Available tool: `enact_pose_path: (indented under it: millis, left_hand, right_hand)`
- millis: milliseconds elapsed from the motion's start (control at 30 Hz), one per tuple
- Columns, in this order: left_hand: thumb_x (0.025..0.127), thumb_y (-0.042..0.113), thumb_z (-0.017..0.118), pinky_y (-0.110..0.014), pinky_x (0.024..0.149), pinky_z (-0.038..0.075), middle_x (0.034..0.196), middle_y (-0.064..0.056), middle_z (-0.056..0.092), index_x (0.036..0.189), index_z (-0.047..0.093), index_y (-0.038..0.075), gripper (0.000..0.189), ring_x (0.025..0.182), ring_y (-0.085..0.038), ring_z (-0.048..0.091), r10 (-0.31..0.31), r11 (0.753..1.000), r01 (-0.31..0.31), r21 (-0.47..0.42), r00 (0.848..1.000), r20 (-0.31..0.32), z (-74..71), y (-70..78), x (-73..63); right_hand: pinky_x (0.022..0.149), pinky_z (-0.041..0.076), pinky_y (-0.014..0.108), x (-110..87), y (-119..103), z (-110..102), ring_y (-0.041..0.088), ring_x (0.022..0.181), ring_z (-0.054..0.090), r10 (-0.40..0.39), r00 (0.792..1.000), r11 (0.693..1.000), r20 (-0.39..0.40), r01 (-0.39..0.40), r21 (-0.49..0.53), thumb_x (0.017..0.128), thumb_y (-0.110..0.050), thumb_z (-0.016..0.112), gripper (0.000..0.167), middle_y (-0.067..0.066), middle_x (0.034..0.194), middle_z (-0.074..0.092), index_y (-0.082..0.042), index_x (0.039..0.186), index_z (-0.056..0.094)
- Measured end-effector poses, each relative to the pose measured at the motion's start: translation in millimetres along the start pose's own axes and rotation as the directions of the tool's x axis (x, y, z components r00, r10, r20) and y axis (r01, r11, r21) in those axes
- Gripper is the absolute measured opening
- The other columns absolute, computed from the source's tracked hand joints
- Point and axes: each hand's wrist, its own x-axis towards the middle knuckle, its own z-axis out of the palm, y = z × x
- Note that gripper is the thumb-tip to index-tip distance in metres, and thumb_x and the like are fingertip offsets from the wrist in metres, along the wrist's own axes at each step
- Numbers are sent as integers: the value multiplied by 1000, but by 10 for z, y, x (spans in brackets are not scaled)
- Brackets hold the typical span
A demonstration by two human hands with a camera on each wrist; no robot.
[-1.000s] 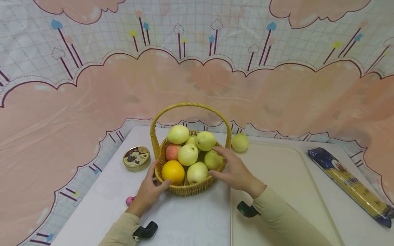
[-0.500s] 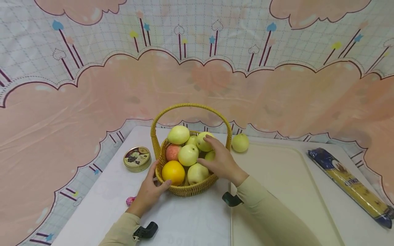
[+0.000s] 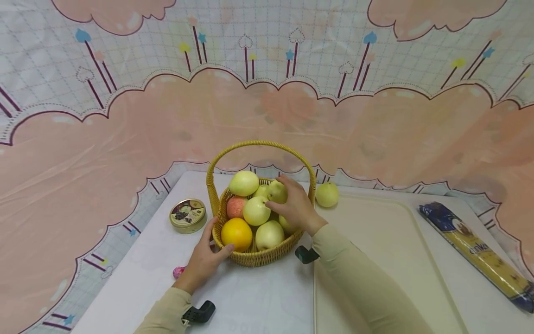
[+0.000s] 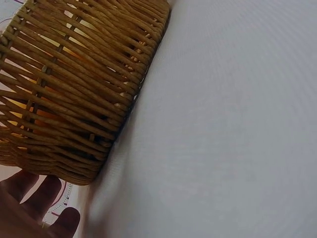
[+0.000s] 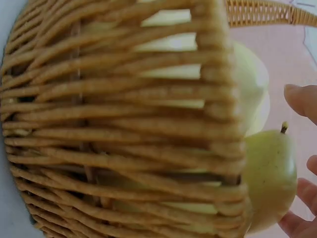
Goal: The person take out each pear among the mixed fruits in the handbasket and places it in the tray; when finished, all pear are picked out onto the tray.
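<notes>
A wicker basket [image 3: 259,259] with a tall handle holds an orange [image 3: 236,234], a reddish fruit [image 3: 236,207] and several yellow-green fruits. My left hand [image 3: 204,260] holds its left front side, thumb at the rim; in the left wrist view, fingers [image 4: 45,194] lie against the wicker. Over the basket's right side, my right hand [image 3: 296,204] has thumb and fingers spread around a yellow-green pear [image 3: 276,192] at the back. The right wrist view shows the thumb apart from a stemmed pear [image 5: 270,181], whose far side has fingers partly hidden behind it.
A loose yellow-green pear [image 3: 327,194] stands right of the basket, by a cream tray [image 3: 375,260]. A round tin [image 3: 187,216] lies to the left, with a small pink wrapped item [image 3: 178,272] nearer. A long blue-and-yellow packet [image 3: 477,253] lies far right. A patterned cloth hangs behind.
My right hand has moved left and away from me, from the basket's right rim to around the back pear. The left hand stays at the basket, which has not moved.
</notes>
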Motion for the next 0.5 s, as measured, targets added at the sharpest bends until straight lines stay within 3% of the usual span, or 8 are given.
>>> enact_pose_path:
  millis: [367,500]
  left_hand:
    - [94,32,69,-60,114,24,163,-22,18,160,13,13,89,143,-44,30,-7,1000,8,-11,1000,5,-3,30,-9]
    - [94,32,69,-60,114,24,163,-21,18,160,13,14,89,142,-44,30,-6,1000,6,-15,1000,2,0,29,-11]
  right_hand:
    - [118,25,47,112,63,52,36,145,28,31,999,999,-13,-30,22,88,-28,76,73,17,157,36,-1,149,44]
    - [114,32,46,133,90,70,36,142,33,51,999,998,-11,-51,25,89,-25,75,72,19,156,36,0,148,43]
